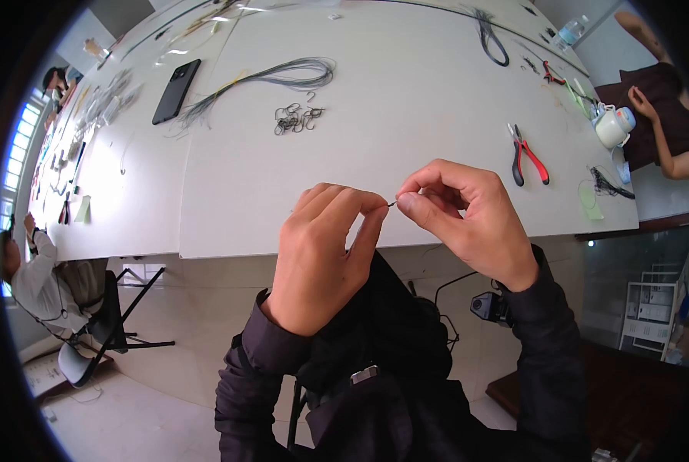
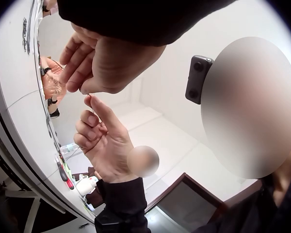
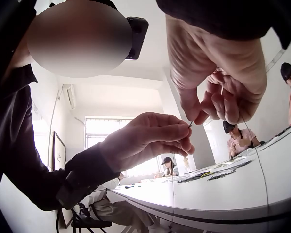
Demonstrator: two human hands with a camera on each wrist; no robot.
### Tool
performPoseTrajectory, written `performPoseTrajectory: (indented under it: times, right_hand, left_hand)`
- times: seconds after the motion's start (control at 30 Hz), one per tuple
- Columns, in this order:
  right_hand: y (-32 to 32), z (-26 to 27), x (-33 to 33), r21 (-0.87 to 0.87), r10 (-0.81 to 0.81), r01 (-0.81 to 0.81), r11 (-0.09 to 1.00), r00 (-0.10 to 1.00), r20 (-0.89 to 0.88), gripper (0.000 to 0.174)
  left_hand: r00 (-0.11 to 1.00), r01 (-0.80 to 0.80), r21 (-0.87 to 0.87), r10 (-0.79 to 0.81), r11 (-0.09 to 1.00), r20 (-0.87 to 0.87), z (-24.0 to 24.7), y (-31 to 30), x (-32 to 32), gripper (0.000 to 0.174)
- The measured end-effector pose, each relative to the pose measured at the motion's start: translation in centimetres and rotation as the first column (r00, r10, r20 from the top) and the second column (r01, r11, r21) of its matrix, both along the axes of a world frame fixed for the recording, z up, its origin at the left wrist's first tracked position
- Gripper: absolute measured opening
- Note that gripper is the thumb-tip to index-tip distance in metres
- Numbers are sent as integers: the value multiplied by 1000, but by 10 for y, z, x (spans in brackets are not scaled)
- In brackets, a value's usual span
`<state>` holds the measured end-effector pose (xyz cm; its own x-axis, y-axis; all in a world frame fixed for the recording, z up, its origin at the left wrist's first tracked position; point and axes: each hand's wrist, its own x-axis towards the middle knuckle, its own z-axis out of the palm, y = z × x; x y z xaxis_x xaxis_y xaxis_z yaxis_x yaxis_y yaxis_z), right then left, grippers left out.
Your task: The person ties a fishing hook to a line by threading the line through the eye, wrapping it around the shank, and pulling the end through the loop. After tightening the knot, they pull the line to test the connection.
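In the head view, my left hand (image 1: 325,250) and right hand (image 1: 475,219) meet fingertip to fingertip over the table's near edge. Between them shows a small dark fishing hook (image 1: 391,204), mostly hidden; my left thumb and index finger pinch it. My right thumb and index finger pinch thin fishing line right beside it. The right wrist view shows a strand of line (image 3: 262,170) trailing down from the right hand, and another strand (image 3: 173,194) below the left. A pile of dark hooks (image 1: 298,118) lies on the table beyond the hands.
Behind the hooks lie a bundle of grey line (image 1: 306,71) and a black phone (image 1: 177,91). Red-handled pliers (image 1: 528,158) rest to the right, near a white bottle (image 1: 613,125). Another bundle (image 1: 489,38) lies farther back. Other people sit around the white table (image 1: 244,208).
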<state>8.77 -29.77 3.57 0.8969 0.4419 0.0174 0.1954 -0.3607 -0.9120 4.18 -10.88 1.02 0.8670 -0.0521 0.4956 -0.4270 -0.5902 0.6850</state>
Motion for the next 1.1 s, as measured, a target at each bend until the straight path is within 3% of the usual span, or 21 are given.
performPoseTrajectory:
  times: [0.27,0.43,0.53,0.87,0.93,1.1]
  right_hand:
    - [2,2,-5,56,-28,33,998,995,-95,16]
    - [4,-1,-3,87,-50,58,995,995,-85,16]
    - [1,8,-3,-1,-58,58,998,995,-79,15]
    - [-4,6,-1,35,-150,152,988,988,-44,15]
    - [-7,7,1,97,-214,217,971,976,-40,16]
    - [-1,10,-3,79,-144,150,985,986,-80,14]
  left_hand:
    - [991,-107,-175,90,979,-104,1,-2,-1,6]
    - [993,-86,-237,65,968,-96,-4,0,1,6]
    - [993,-81,-217,61,973,-98,-4,0,-1,6]
    - [985,-89,-147,65,985,-160,4,0,-3,5]
    - [988,-88,-149,67,985,-141,3,1,-2,5]
    - [998,-64,-52,63,997,-31,0,-1,0,8]
